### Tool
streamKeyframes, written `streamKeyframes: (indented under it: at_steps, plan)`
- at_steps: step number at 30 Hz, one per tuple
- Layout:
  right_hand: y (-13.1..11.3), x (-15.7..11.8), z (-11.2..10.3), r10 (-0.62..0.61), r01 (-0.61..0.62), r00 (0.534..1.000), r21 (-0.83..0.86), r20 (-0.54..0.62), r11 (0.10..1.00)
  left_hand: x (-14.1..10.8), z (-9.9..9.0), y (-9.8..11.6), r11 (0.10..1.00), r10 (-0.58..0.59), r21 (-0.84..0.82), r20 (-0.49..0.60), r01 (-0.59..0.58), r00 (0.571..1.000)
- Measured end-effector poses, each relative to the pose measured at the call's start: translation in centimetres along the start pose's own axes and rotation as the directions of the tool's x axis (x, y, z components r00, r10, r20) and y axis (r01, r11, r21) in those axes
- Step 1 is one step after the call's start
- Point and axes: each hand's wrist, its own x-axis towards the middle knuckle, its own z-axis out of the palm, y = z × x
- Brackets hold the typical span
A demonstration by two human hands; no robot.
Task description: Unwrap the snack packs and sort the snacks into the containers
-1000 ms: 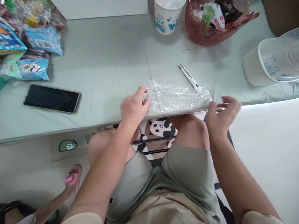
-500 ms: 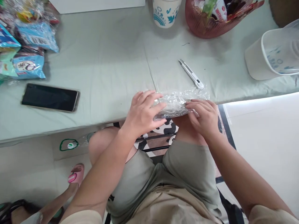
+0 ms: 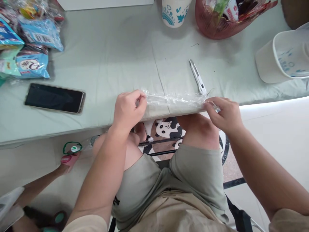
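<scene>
A crumpled clear plastic wrap (image 3: 172, 99) is stretched lengthwise along the table's front edge. Its left end is pinched in my left hand (image 3: 130, 108), fingers curled against the thumb. My right hand (image 3: 223, 112) grips the other end between thumb and fingers. Just behind the plastic, near its right part, a white utility knife (image 3: 197, 77) lies on the cloth, its lower end touching or close to the plastic. To the left of my left hand a black phone (image 3: 55, 98) lies face up.
Snack packets (image 3: 31, 64) lie at the left of the green-covered table (image 3: 108, 58). A patterned paper cup (image 3: 175, 14), a red bowl of packets (image 3: 212, 27) and a white bin (image 3: 267, 59) stand behind and right. Another person's leg (image 3: 43, 180) shows at lower left.
Both hands have moved apart and closed on the ends of the plastic, which is now pulled out longer. The knife has turned slightly. The other person's foot has moved left and up.
</scene>
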Motion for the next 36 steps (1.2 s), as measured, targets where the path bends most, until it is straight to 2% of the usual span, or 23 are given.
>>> streamKeyframes:
  at_steps: [4, 7, 9, 12, 13, 15, 17, 19, 22, 24, 25, 28, 30, 33, 36]
  plan:
    - [-0.4, 0.9, -0.3, 0.242, -0.248, 0.965, 0.051, 0.097, 0.967, 0.3, -0.1, 0.1, 0.987, -0.16, 0.027, -0.03, 0.161, 0.987]
    - [-0.1, 1.0, 0.5, 0.296, -0.296, 0.953, -0.012, 0.061, 0.955, 0.7, 0.2, -0.5, 0.982, -0.175, 0.059, -0.069, 0.179, 0.982]
    - [0.1, 0.8, 1.3, 0.245, -0.246, 0.969, -0.073, -0.025, 0.966, 0.9, 0.7, -1.1, 0.986, -0.131, 0.086, -0.112, 0.141, 0.985]
    - [0.0, 0.2, 2.0, 0.094, -0.123, 0.983, -0.189, -0.155, 0.974, 1.1, 1.6, -1.5, 0.991, -0.062, 0.108, -0.146, 0.078, 0.987]
    - [-0.3, -0.1, 2.0, 0.025, -0.056, 0.989, -0.216, -0.144, 0.975, 1.1, 1.9, -1.6, 0.992, -0.05, 0.109, -0.14, 0.066, 0.989]
    - [-1.2, -0.5, 2.0, -0.132, 0.12, 0.99, -0.216, -0.045, 0.969, 1.1, 2.3, -1.7, 0.993, -0.036, 0.107, -0.113, 0.048, 0.993]
    - [-2.2, -0.8, 2.0, -0.251, 0.256, 0.967, -0.175, 0.051, 0.951, 1.1, 2.4, -1.9, 0.995, -0.017, 0.099, -0.097, 0.027, 0.995]
    - [-2.9, -0.8, 2.1, -0.263, 0.274, 0.961, -0.173, 0.084, 0.946, 1.1, 2.3, -2.1, 0.996, -0.008, 0.092, -0.086, 0.016, 0.996]
    - [-3.2, -0.5, 2.6, -0.188, 0.206, 0.977, -0.21, 0.105, 0.956, 0.6, 2.1, -1.6, 0.993, -0.015, 0.117, -0.099, 0.027, 0.995]
    - [-3.2, -0.5, 2.7, -0.164, 0.182, 0.981, -0.219, 0.099, 0.958, -0.2, 2.1, -0.4, 0.988, 0.058, 0.146, -0.124, -0.04, 0.991]
    - [-3.2, -0.6, 2.6, -0.168, 0.183, 0.982, -0.216, 0.087, 0.959, -0.7, 2.3, 0.4, 0.981, 0.135, 0.157, -0.118, -0.115, 0.984]
    - [-3.8, -1.3, 1.8, -0.219, 0.227, 0.973, -0.158, 0.07, 0.961, -1.9, 3.0, 2.8, 0.912, 0.38, 0.149, 0.041, -0.382, 0.924]
    - [-4.3, -1.9, 0.9, -0.246, 0.254, 0.965, -0.095, 0.09, 0.963, -2.1, 3.1, 3.6, 0.884, 0.432, 0.112, 0.178, -0.454, 0.884]
    - [-4.9, -2.6, -0.6, -0.226, 0.232, 0.962, -0.024, 0.156, 0.972, -1.6, 2.1, 3.5, 0.895, 0.409, 0.041, 0.32, -0.444, 0.854]
    - [-4.9, -2.9, -1.8, -0.149, 0.133, 0.945, 0.076, 0.292, 0.988, -1.1, 0.0, 2.7, 0.934, 0.352, -0.082, 0.371, -0.347, 0.859]
